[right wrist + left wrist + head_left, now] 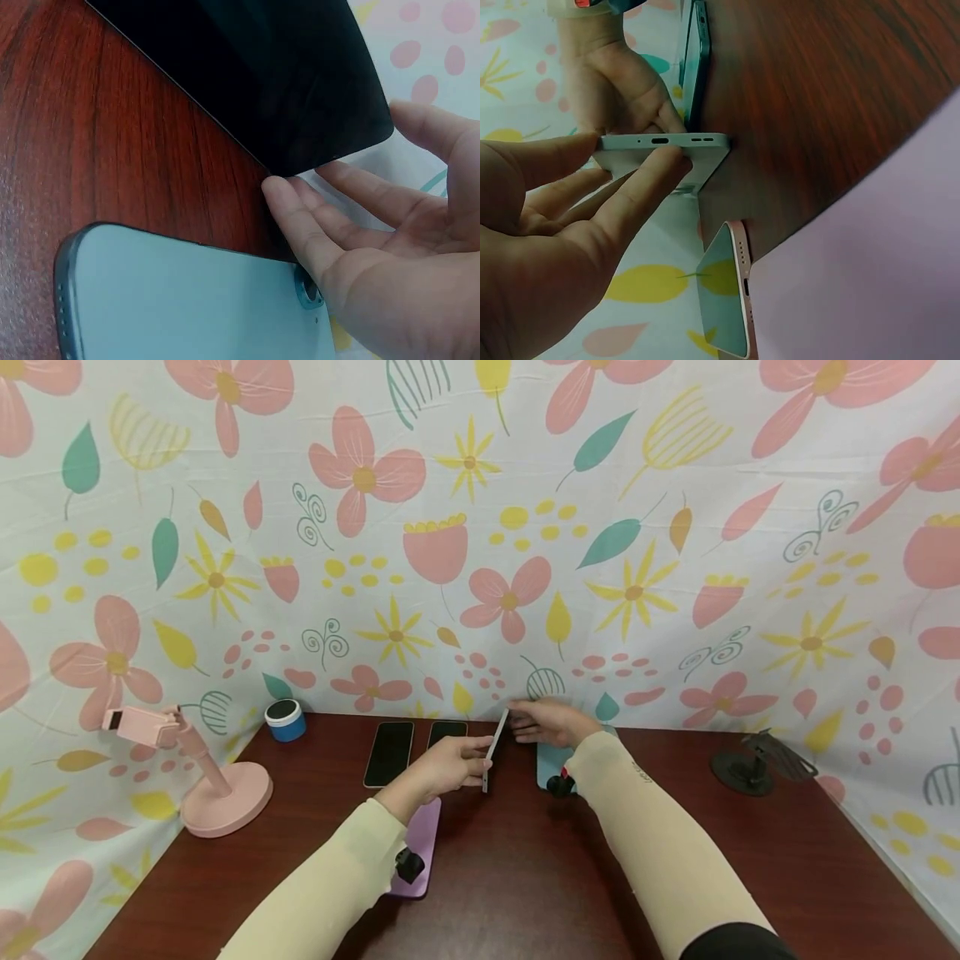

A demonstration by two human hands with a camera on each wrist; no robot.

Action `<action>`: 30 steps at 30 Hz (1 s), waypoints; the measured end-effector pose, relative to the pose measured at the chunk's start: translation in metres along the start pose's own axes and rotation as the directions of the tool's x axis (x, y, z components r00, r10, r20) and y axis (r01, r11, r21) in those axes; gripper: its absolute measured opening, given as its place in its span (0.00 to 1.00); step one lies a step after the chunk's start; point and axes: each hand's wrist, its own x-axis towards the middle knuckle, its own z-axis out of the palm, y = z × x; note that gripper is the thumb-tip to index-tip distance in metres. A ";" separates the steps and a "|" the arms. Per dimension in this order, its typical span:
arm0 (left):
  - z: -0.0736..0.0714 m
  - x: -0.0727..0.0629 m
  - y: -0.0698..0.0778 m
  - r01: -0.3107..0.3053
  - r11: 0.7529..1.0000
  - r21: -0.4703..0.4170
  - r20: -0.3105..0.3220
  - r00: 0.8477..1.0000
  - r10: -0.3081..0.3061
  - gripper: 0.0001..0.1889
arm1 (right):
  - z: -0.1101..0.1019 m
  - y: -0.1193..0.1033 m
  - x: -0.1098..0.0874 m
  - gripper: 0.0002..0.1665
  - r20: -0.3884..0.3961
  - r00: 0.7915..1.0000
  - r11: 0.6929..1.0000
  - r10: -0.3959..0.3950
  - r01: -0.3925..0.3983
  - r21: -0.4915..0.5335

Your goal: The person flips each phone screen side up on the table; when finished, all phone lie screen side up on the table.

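Observation:
A smartphone [495,742] stands tilted on its edge between both hands, above the table. My left hand [448,767] grips its near end, thumb and fingers on the edges beside the charging port [660,140]. At the far end my right hand [553,722] holds it by the corners; the thumb and fingers [300,217] touch the edge below its dark screen [277,75]. A light blue phone [187,292] lies face down beneath the right wrist. Partly under the left forearm is a purple flat device [423,843].
Two dark-screened phones [389,754] lie at the back left of the brown table [517,877]. A blue jar [286,721] and a pink phone stand [225,797] stand at the left. At the right is a black stand [750,770]. Flowered cloth [510,527] hangs behind.

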 end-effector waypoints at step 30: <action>-0.001 -0.002 -0.009 -0.024 0.992 0.122 -0.058 0.998 0.031 0.28 | 0.015 -0.002 0.000 0.36 -0.080 0.995 0.964 -0.052 0.029 -0.265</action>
